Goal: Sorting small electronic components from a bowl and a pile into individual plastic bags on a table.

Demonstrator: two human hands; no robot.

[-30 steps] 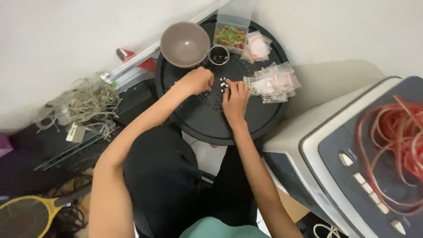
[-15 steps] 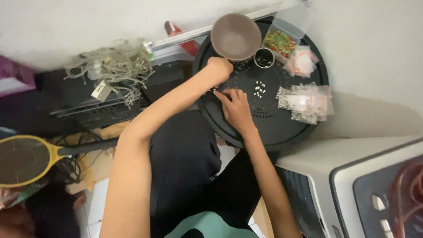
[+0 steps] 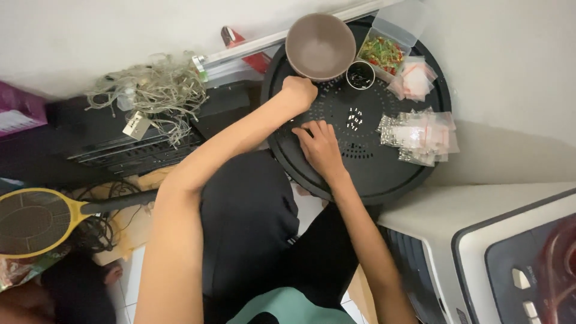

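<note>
Head view, single frame. One round black perforated tray carries the work. Left hand sits at the tray's far-left edge, just beside one empty brownish bowl; the fingers are curled into a loose fist, and whether they hold anything cannot be told. Right hand lies palm-down on the tray's left-centre, fingers bent toward the surface; the fingertips are partly hidden, so its grip cannot be told either. One loose cluster of small white parts, roughly ten though too small to count exactly, lies at the tray centre, just beyond the right hand's fingertips and not touching them. At the far edge: one small round black cup beside the bowl, and one clear container of red and green pieces next to it. One small clear bag lies at the far-right edge; one overlapping pile of clear bags, number unclear, lies at the right edge. Off the tray: one yellow racket-shaped swatter on the floor at left, one tangle of pale cord.
</note>
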